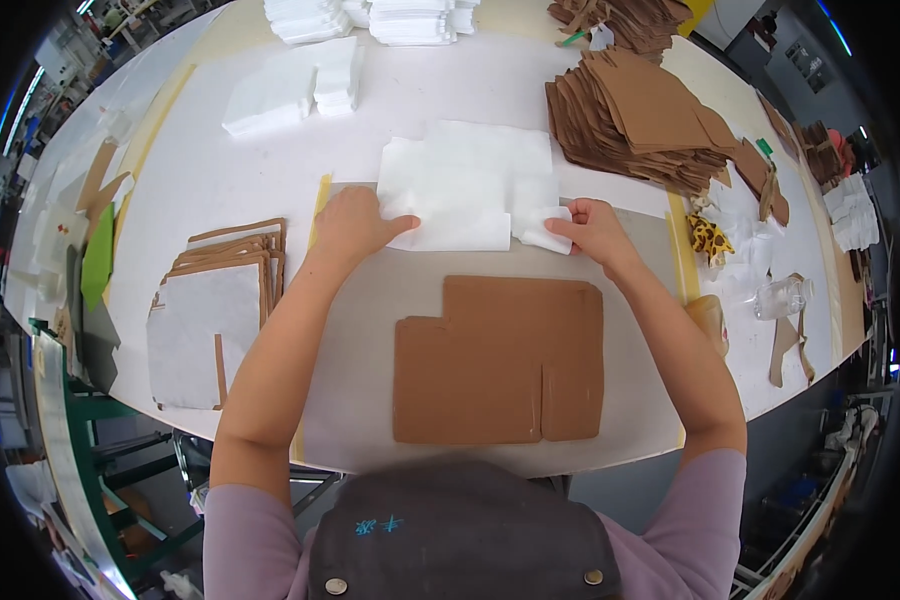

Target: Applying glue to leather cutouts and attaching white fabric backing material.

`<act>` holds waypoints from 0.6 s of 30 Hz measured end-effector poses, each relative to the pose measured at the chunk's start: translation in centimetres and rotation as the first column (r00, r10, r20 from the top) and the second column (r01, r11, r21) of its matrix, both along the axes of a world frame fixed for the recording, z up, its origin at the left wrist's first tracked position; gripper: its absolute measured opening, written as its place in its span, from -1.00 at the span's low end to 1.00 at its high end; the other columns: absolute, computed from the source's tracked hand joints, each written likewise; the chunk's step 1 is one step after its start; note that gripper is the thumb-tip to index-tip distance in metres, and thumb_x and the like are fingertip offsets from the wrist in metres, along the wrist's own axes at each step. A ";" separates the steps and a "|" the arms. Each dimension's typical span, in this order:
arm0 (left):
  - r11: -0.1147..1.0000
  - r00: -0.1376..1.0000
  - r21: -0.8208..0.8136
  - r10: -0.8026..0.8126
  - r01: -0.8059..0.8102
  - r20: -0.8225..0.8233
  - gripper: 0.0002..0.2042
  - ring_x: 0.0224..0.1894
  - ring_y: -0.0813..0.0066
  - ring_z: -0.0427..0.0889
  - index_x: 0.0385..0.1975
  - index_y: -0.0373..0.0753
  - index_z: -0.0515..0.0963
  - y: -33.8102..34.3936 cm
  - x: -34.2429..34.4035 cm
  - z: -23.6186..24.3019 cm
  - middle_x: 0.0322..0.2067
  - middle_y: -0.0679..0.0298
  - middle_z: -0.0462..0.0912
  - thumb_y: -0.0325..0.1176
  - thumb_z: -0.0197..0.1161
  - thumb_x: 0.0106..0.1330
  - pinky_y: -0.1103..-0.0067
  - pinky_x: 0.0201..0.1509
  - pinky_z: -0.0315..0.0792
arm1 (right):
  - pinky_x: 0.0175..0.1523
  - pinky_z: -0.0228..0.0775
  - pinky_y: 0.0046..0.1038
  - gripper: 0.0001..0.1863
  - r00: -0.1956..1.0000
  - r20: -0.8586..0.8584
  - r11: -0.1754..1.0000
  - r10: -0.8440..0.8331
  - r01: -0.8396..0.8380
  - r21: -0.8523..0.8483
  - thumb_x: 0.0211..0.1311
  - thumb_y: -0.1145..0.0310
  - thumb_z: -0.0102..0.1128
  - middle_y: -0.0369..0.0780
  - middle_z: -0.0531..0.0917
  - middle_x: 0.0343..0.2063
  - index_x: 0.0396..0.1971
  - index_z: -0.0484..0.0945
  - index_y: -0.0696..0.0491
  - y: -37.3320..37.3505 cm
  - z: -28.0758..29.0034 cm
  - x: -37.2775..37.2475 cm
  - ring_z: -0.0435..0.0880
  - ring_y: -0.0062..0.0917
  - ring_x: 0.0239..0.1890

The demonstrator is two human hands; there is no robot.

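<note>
A white sheet (470,180), cut with notched edges and a narrow flap at its near right, spreads over the far part of a grey mat (350,380). My left hand (358,222) grips its left edge, thumb on top and the other fingers mostly hidden. At the right, my right hand (595,236) pinches the small flap's corner between thumb and fingers. Nearer to me, between my forearms, a brown piece (500,350) of similar notched outline lies flat on the mat, with a slit at its lower right.
Left of my left forearm sits a stack of brown-edged pieces with white faces (195,310). A tall pile of brown pieces (640,120) stands far right, and white stacks (410,20) at the back. A clear plastic cup (782,298) and yellow patterned cloth (710,238) lie at right.
</note>
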State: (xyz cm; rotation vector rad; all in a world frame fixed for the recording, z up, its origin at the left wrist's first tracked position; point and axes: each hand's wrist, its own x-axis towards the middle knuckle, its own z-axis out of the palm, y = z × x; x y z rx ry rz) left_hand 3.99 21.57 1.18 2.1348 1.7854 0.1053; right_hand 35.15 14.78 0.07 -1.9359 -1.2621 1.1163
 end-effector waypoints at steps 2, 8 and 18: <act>0.998 0.999 -0.060 0.014 -0.011 0.048 -0.53 -0.45 0.32 0.53 -0.55 -0.31 0.46 -0.2 -0.1 0.5 -0.56 0.24 0.51 0.01 0.46 -0.03 0.42 -0.37 0.43 | -0.46 0.29 -0.64 -0.71 0.996 -0.085 0.999 -0.011 0.014 0.038 0.10 0.23 0.36 -0.33 0.57 -0.53 -0.37 0.54 0.14 -0.6 0.2 -1.0 0.44 -0.72 -0.56; 0.947 0.543 -0.310 0.302 -0.079 0.783 -0.73 -0.50 0.73 0.49 -0.17 -0.27 0.46 -6.5 -0.5 2.4 -0.47 0.36 0.60 -0.34 0.33 0.20 0.70 -0.48 0.33 | -0.38 0.32 -0.71 -0.74 0.978 -0.207 0.968 0.035 0.019 0.252 0.23 0.46 0.21 -0.33 0.64 -0.42 -0.10 0.47 0.15 -6.5 3.7 -2.0 0.50 -0.83 -0.48; 0.967 0.577 -0.124 -0.028 0.223 0.817 -0.58 -0.35 0.66 0.51 0.15 -0.28 0.46 -18.3 -3.1 0.7 -0.26 0.24 0.67 -0.64 0.14 0.26 0.72 -0.31 0.35 | -0.30 0.39 -0.63 -0.55 0.987 0.104 0.973 0.119 -0.137 0.184 0.13 0.62 0.20 -0.15 0.68 -0.27 0.07 0.50 0.10 -19.0 4.4 -2.6 0.60 -0.63 -0.33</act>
